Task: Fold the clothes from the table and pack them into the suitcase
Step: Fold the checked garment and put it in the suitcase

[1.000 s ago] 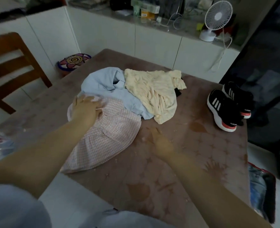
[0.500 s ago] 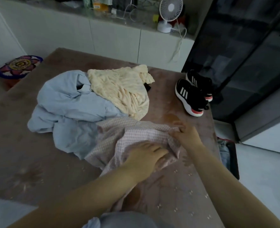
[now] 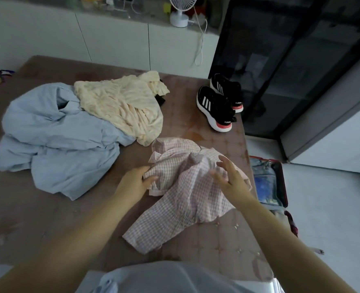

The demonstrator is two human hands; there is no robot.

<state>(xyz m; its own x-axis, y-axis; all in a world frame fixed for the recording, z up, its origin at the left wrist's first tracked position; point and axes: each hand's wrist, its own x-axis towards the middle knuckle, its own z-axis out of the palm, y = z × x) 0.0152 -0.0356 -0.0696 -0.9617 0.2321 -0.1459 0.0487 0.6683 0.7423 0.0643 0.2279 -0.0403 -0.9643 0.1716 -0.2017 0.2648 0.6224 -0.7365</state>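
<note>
Head view, left to right. On the left of the table [image 3: 26, 208] lies a crumpled blue shirt [image 3: 54, 140], with a cream top [image 3: 122, 106] bunched against its far right side and partly overlapping it; neither is folded. Near the table's front, the left hand [image 3: 135, 181] grips a gathered edge of a pink checked shirt [image 3: 185, 197], fingers curled round the cloth. This shirt lies rumpled, one part trailing toward the person. The right hand [image 3: 229, 178] is over the shirt's right side with fingers spread and slightly bent; whether it touches the fabric cannot be told. At the far right corner of the table stands a pair of black shoes [image 3: 219, 102]. On the floor just beside the table's right edge, the suitcase [image 3: 267, 182] lies open with some bluish contents, not identifiable. Judged progress: early, since the pink shirt is only being arranged for folding, and all three garments remain to be folded and packed.
</note>
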